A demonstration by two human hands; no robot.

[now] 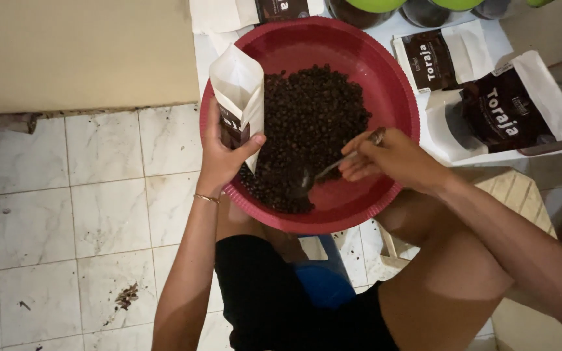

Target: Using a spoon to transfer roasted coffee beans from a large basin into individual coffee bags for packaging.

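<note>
Floor of pale marbled tiles (pixel 99 195), scattered crumbs on it, beige wall panel (pixel 79 52) above. One round red basin (pixel 359 45) resting on the knees, heaped with dark coffee beans (pixel 313 110). Two filled dark-labelled pouches (pixel 515 110) lying at the right, well apart from the heap. Left hand (pixel 222 156) clasped around one open white pouch (pixel 239 91) at the basin's rim. Right hand (pixel 385 156) gripping one spoon (pixel 323 172), bowl down in the beans.
</note>
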